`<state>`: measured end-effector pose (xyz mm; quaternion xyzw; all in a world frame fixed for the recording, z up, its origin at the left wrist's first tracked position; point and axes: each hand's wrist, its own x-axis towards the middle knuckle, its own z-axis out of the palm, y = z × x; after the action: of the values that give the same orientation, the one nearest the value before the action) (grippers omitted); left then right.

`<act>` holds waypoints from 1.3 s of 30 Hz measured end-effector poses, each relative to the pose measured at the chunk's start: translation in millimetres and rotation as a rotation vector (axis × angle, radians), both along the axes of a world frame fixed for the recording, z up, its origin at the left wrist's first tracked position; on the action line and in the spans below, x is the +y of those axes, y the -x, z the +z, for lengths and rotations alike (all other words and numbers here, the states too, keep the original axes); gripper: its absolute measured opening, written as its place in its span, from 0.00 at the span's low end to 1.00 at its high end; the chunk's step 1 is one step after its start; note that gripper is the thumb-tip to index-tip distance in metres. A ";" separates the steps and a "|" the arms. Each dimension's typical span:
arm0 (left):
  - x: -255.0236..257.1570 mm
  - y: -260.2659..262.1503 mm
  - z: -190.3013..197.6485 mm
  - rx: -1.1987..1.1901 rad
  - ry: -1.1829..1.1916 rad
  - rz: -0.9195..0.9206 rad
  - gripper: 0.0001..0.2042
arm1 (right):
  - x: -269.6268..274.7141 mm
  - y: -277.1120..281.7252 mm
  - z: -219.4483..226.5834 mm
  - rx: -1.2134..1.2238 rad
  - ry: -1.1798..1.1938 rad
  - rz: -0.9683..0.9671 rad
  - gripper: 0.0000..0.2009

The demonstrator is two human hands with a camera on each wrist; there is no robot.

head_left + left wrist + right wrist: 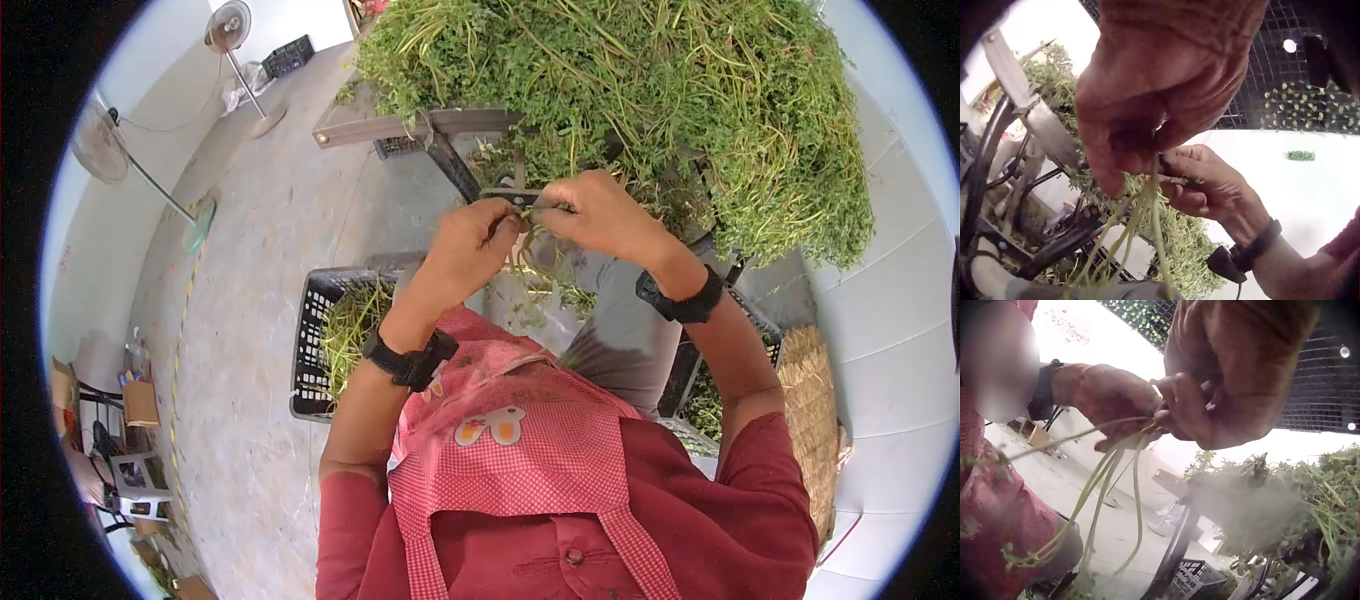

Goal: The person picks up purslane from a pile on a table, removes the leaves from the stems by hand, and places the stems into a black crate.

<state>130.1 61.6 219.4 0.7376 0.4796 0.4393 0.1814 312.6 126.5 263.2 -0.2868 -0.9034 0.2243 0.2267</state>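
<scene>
Above the lap, the left hand [465,250] and right hand [605,215] meet, fingertips close together. Between them is a small bunch of thin green plant stems [1100,487], which fan out and hang below the fingers. In the left wrist view the left hand [1160,81] pinches the bunch near its gathered top. The fingers and thumb of the right hand [1210,187] pinch the same stems right beside it. Part of the grip is hidden behind the left fingers. Just beyond the hands, a big heap of leafy green plants [620,80] covers a table [380,130] and droops over its edge.
A black crate [300,350] holding loose stems stands on the floor at the left. Another dark crate [690,375] with greens sits by the right leg, beside a woven straw mat [808,390]. Farther off are a standing fan [230,30] and a white stool [140,485].
</scene>
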 end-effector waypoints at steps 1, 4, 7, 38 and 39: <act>0.6 -1.0 -1.1 -0.166 0.186 -0.037 0.08 | -0.5 0.4 -0.1 0.000 0.001 0.000 0.11; 2.8 -4.0 -8.2 -0.408 0.399 -0.070 0.07 | -2.5 1.0 -4.2 -0.002 -0.004 -0.019 0.11; 2.8 -5.5 -13.0 -0.307 0.280 0.020 0.07 | -0.8 4.7 -13.4 0.036 -0.068 -0.017 0.11; -15.0 -9.4 -43.0 -0.052 0.237 -0.194 0.08 | -2.3 -13.6 -29.1 -0.276 0.250 0.003 0.18; -18.9 -13.1 -42.8 -0.046 0.229 -0.209 0.08 | -2.8 -14.9 -34.4 -0.291 0.243 0.014 0.17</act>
<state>143.3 42.7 176.6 0.7477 0.4430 0.3772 0.3200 327.5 123.7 228.8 -0.3352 -0.8948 0.2895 0.0560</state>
